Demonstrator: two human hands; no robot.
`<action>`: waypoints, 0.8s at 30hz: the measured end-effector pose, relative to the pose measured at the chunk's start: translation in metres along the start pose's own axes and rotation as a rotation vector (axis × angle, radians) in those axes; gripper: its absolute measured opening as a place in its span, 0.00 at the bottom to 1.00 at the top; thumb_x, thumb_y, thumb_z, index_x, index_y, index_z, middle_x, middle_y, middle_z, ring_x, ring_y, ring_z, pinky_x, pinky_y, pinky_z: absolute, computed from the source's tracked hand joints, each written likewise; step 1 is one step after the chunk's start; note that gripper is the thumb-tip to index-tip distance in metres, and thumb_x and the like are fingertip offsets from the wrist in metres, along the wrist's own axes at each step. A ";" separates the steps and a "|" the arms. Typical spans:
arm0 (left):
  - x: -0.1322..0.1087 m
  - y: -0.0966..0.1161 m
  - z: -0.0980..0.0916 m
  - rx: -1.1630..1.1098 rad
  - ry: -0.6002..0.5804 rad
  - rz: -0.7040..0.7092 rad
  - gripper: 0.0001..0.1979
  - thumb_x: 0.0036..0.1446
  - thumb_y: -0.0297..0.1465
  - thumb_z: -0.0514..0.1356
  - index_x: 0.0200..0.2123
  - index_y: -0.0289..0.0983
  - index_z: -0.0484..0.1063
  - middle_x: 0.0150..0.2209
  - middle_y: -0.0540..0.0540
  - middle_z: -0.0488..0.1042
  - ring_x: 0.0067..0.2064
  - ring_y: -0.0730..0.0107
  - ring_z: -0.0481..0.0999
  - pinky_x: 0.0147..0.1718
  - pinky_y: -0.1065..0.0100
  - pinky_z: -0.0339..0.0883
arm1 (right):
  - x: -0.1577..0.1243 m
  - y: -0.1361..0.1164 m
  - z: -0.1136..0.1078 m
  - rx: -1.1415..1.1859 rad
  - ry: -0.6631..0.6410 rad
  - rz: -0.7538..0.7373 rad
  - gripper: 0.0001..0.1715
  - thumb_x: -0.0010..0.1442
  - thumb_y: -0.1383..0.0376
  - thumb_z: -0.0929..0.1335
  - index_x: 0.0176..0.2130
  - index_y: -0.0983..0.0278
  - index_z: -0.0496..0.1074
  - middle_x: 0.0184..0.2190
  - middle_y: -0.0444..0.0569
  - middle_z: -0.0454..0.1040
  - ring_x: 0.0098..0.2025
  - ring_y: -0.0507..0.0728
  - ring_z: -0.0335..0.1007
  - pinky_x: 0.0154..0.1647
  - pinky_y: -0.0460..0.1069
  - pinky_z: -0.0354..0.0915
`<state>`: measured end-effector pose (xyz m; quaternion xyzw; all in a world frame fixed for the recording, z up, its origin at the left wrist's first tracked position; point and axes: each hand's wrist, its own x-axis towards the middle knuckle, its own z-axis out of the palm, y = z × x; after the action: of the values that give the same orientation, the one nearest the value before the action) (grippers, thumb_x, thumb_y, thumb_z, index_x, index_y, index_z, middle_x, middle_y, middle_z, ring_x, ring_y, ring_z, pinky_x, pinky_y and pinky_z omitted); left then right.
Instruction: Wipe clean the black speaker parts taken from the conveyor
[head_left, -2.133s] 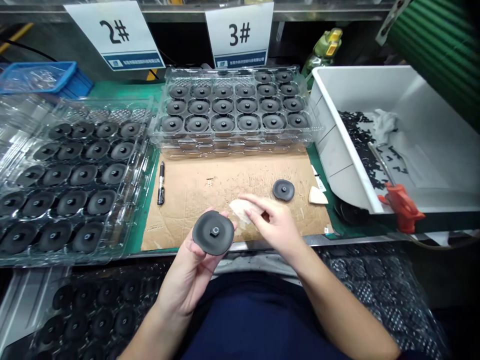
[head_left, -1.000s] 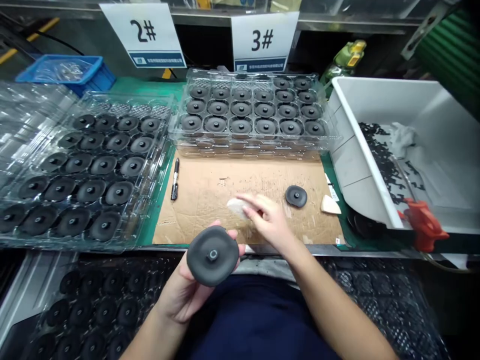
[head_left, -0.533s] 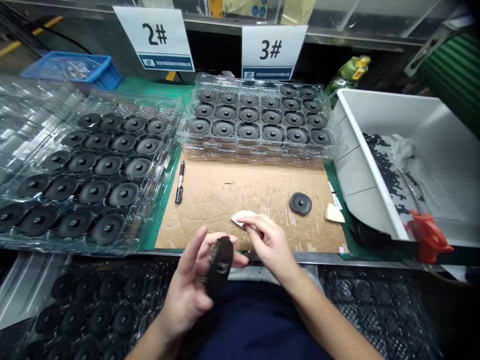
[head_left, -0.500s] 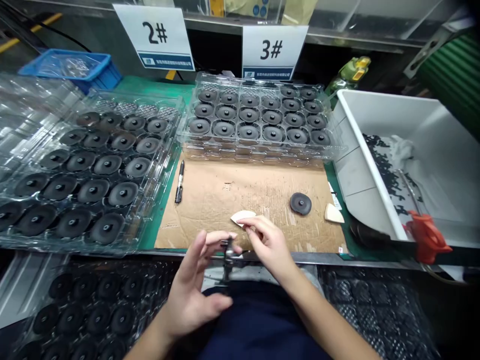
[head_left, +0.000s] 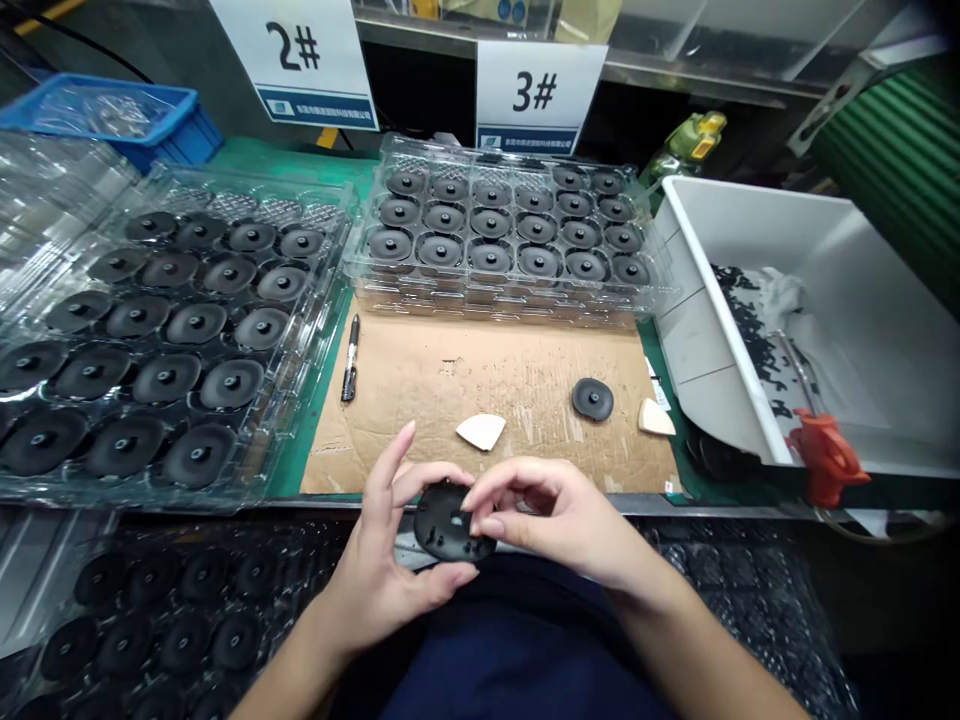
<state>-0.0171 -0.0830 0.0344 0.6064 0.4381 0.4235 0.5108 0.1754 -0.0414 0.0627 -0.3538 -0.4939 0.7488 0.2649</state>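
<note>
A black round disc part (head_left: 447, 522) sits between both my hands, just in front of the bench edge and above my lap. My left hand (head_left: 384, 570) cups it from below and the left, fingers curled round its rim. My right hand (head_left: 551, 518) is closed in a pinch on its right edge, fingertips over the face. A white wedge-shaped piece (head_left: 481, 430) lies on the cardboard sheet (head_left: 420, 370) just beyond my hands. One loose black disc (head_left: 592, 398) rests further right on the cardboard.
Clear trays of black discs stand at the left (head_left: 172, 320) and at the back (head_left: 502, 230). A white bin (head_left: 697, 330) with black scraps and a red-handled tool (head_left: 825, 460) is at the right. A black pen (head_left: 349, 358) and a second white wedge (head_left: 655, 418) lie on the bench.
My left hand turned the disc over and brought it lower. My right hand left the white wedge on the cardboard and came onto the disc's edge.
</note>
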 end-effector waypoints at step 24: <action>0.008 0.021 0.036 -0.082 0.024 -0.279 0.41 0.48 0.42 0.63 0.61 0.49 0.45 0.48 0.48 0.71 0.50 0.64 0.68 0.50 0.70 0.59 | -0.057 0.014 -0.019 -0.236 0.312 -0.156 0.13 0.51 0.63 0.73 0.39 0.63 0.76 0.26 0.44 0.72 0.26 0.47 0.64 0.26 0.42 0.59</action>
<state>0.0221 -0.0860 0.0511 0.5132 0.5066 0.3733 0.5837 0.2251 -0.0788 0.0602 -0.4547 -0.5570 0.5991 0.3522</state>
